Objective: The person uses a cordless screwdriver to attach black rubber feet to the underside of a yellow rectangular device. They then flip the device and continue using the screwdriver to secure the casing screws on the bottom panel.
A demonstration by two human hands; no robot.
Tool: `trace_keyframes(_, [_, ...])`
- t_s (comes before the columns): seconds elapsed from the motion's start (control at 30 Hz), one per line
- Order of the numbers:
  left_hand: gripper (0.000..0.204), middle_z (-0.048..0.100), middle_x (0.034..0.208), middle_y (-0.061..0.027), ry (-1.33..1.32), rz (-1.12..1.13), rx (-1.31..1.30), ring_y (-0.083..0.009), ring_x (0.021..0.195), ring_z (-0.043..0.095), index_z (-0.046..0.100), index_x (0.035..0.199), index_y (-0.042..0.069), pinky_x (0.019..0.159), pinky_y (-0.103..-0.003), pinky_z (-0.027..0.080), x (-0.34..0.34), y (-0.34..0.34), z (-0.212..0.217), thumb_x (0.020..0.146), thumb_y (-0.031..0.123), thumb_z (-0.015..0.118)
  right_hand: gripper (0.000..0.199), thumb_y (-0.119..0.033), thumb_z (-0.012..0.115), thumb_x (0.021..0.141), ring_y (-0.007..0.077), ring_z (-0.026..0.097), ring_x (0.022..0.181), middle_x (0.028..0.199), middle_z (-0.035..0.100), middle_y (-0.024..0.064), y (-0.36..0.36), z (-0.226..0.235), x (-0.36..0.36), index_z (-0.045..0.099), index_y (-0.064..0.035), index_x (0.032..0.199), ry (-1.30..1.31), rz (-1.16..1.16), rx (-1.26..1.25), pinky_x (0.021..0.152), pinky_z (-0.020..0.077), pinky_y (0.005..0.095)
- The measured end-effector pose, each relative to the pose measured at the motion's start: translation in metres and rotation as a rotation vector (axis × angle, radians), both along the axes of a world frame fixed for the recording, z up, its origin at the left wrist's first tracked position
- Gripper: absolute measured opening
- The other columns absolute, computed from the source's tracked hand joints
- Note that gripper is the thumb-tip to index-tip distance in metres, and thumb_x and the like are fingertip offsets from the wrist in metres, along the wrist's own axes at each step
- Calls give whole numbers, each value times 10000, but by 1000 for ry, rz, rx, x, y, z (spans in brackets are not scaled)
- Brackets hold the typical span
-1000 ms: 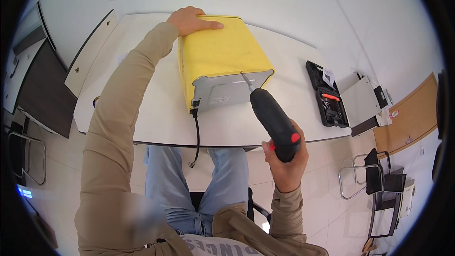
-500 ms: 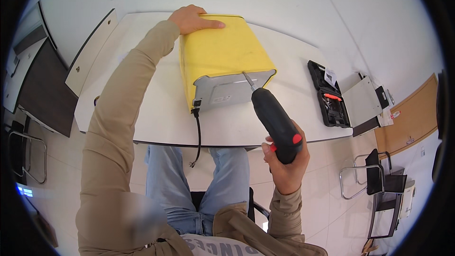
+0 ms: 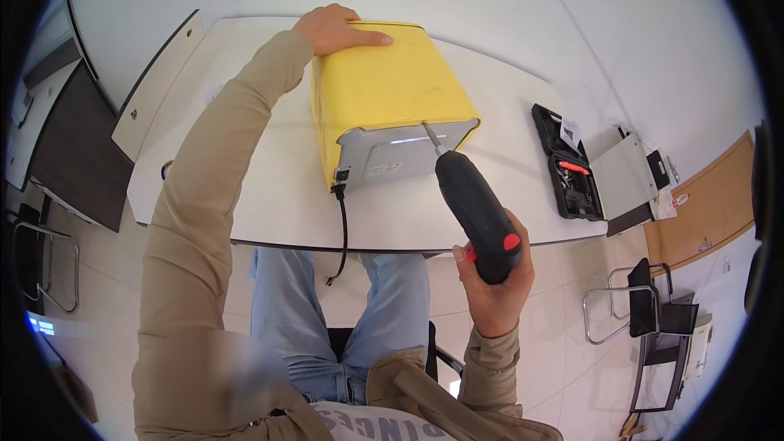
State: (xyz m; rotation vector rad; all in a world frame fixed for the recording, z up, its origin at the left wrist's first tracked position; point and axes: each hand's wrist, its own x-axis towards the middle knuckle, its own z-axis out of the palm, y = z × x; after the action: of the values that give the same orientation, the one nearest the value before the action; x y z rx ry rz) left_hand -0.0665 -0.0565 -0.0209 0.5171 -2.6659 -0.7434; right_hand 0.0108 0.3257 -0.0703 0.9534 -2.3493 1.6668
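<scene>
A yellow box-shaped appliance casing (image 3: 392, 77) lies on the white table, its grey end panel (image 3: 400, 152) facing me. My left hand (image 3: 336, 30) grips the casing's far left edge, thumb laid over the top face and fingers behind the edge. In my right hand (image 3: 500, 294) is a black cordless screwdriver (image 3: 480, 216) with red buttons, fingers wrapped round its grip. The driver's bit (image 3: 433, 137) meets the casing's near upper edge, above the grey panel. A black power cord (image 3: 344, 229) runs from the panel's lower left corner and hangs over the table's front edge.
The white table (image 3: 269, 204) ends just above my lap. On its right side lies an open black tool case (image 3: 563, 167) holding bits and an orange item. A low board (image 3: 159, 90) stands along the left edge. Chairs (image 3: 637, 298) stand on the floor to the right.
Both hands keep their holds, and the bit stays at the casing's near edge. The casing and driver appear shifted very slightly right in the view.
</scene>
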Motion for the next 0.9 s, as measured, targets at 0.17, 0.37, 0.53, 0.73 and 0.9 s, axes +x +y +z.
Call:
trace_keyframes(0.17, [922,680,1054,-131,-32,-30,15,-266,953,654,685,1097,37,837,-358,506,-1,-1,2,576,797,651,567,9,734,767,169,675,817,997,683,150,1,-2,0,495,-3,1280,-20,-7,-15,754,534,294])
trace_keyframes(0.37, [999,623,1184,-153,-47,-6,-5,-288,1073,611,653,1184,42,907,-374,484,-3,-4,-1,562,823,634,562,25,722,772,155,677,809,994,683,143,-1,2,1,490,1,1283,-61,9,-38,759,538,290])
trace_keyframes(0.53, [1045,581,1263,-159,-17,41,-27,-297,1143,576,620,1242,37,959,-379,461,-2,-2,-3,559,828,634,560,24,721,774,153,675,805,984,685,142,-1,1,2,490,0,1284,-46,6,-26,752,534,287])
trace_keyframes(0.73, [1066,582,1273,-162,-18,23,-5,-300,1145,579,609,1244,11,967,-380,460,-1,-1,-2,558,826,641,562,22,722,771,155,678,791,969,688,139,-1,2,2,492,-1,1283,-44,1,-24,747,531,284])
trace_keyframes(0.9, [1041,627,1195,-163,-28,5,5,-293,1087,613,631,1213,15,932,-373,481,-2,-4,-3,558,824,641,567,23,721,770,152,677,772,950,690,136,-2,1,3,490,2,1287,-45,4,-34,744,529,283])
